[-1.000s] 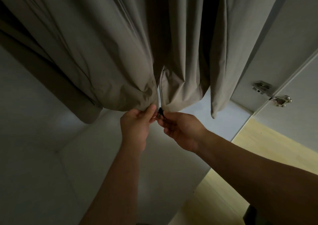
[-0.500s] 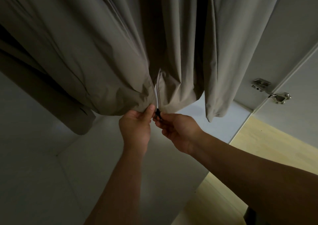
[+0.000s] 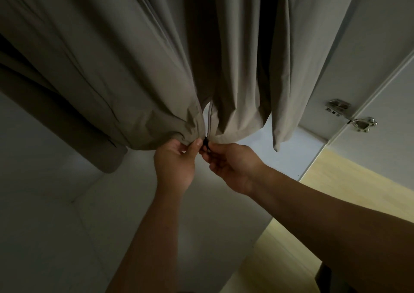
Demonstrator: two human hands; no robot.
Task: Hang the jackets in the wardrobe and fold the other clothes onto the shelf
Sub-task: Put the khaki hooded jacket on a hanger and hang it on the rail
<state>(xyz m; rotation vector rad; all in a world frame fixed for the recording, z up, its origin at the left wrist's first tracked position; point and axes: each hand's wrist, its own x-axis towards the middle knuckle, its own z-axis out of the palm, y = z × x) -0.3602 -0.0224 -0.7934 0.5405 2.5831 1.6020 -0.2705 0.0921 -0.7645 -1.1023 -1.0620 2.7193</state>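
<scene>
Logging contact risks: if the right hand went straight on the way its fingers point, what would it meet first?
Probably the left hand, whose thumb sits just past the zipper pull the right hand pinches, at the jacket hem; depth unclear.

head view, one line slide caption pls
The left hand grips the hem of the hanging jacket while the right hand pinches its zipper pull.

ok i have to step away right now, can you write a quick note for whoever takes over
Left hand: pinches the jacket hem beside the zip.
Right hand: pinches the black zip pull.
Done: the jacket hangs in the wardrobe.
Left: the zip pull sits at the very bottom, so zipping up is probably next. Any other jackets, and the clothes to fold, are out of view.
</scene>
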